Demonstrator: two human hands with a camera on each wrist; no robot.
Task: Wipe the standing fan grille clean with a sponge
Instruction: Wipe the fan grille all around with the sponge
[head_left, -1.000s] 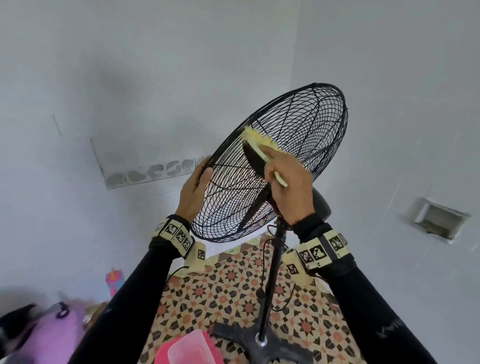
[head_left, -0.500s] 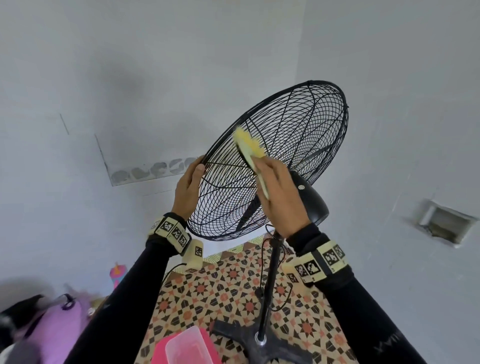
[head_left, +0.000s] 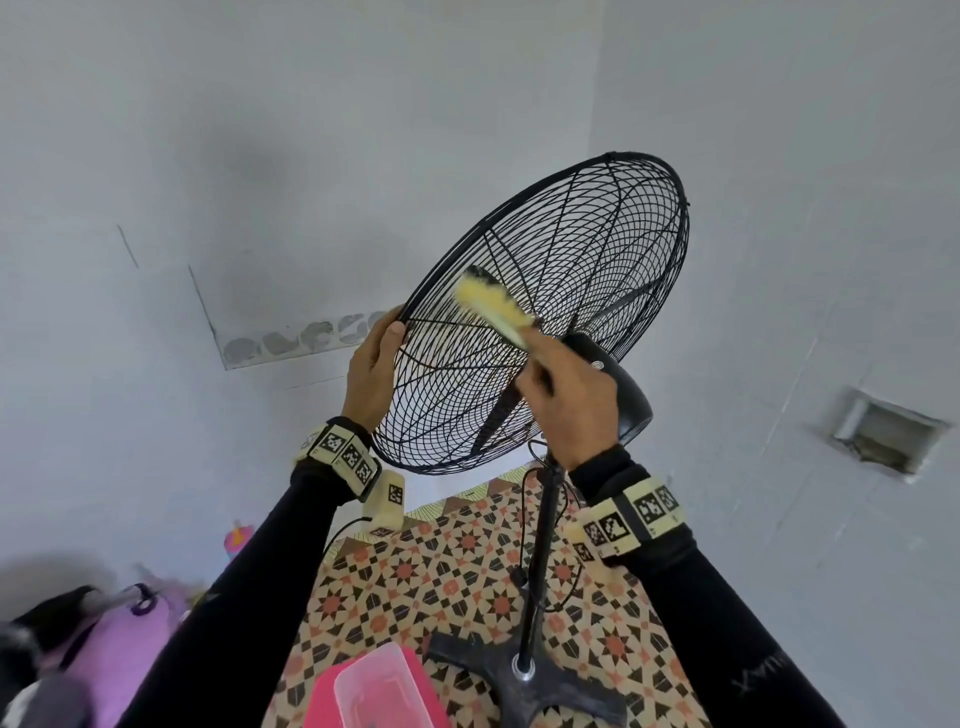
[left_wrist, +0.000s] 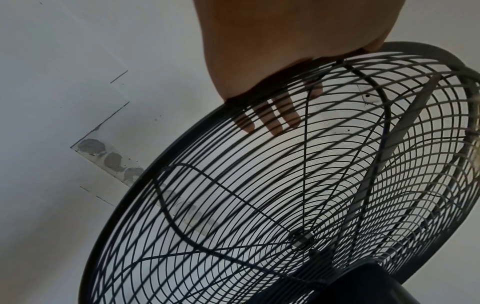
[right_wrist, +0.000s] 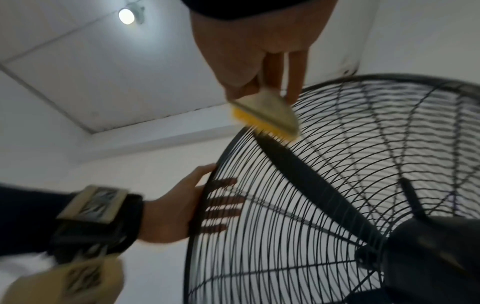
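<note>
A black wire fan grille (head_left: 597, 260) (left_wrist: 259, 185) (right_wrist: 337, 164) stands tilted on a black pole (head_left: 537, 561). My right hand (head_left: 566, 395) (right_wrist: 259, 51) pinches a yellow sponge (head_left: 491, 306) (right_wrist: 265, 119) and presses its yellow face against the rear wires near the left rim. My left hand (head_left: 371, 371) (left_wrist: 259, 61) (right_wrist: 182, 207) grips the grille's left rim, thumb on the near side, fingers (left_wrist: 272, 117) spread behind the front wires. A dark blade (right_wrist: 311, 185) shows inside the cage.
The black motor housing (head_left: 618, 395) sits just right of my right hand. The fan's cross base (head_left: 524, 686) stands on a patterned floor, with a pink box and clear lid (head_left: 374, 691) in front. Purple and black bags (head_left: 104, 649) lie at the lower left. Grey walls surround the fan.
My right hand has slid the sponge leftward and down across the rear wires toward the left rim. The left hand keeps its hold on the rim.
</note>
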